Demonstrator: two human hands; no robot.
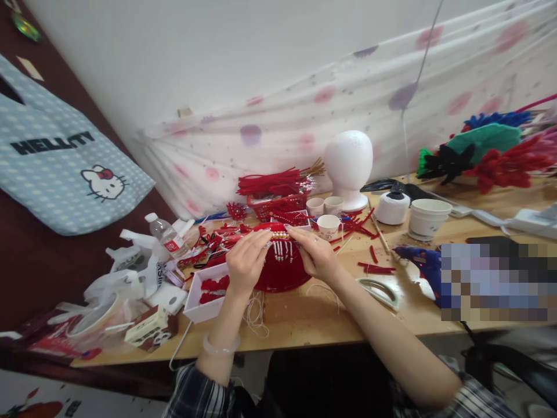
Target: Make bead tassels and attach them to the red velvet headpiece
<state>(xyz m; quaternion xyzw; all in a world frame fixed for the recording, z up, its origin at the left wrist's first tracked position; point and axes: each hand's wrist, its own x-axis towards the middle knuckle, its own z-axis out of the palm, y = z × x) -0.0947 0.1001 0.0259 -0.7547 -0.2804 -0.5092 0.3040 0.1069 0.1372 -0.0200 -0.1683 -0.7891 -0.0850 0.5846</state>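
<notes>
In the head view, both my hands are at a rounded red velvet piece (278, 276) standing on the table. A gold and pearl beaded band (281, 235) runs along its top, and short strings of white beads (284, 251) hang from it. My left hand (247, 260) is closed on the band's left end. The fingers of my right hand (319, 253) pinch the band's right end. My fingers partly cover the band. Below my left hand, a white box (201, 316) with red pieces inside stands close to the wrist, near loose white thread (256, 316).
Behind lie a basket (278, 206) of red stems, paper cups (329, 226) and a foam head (349, 168). To the right are a thread cone (392, 209), a bucket (429, 220) and a blue glue gun (418, 258). Plastic bags (113, 296) and a bottle (165, 235) crowd the left.
</notes>
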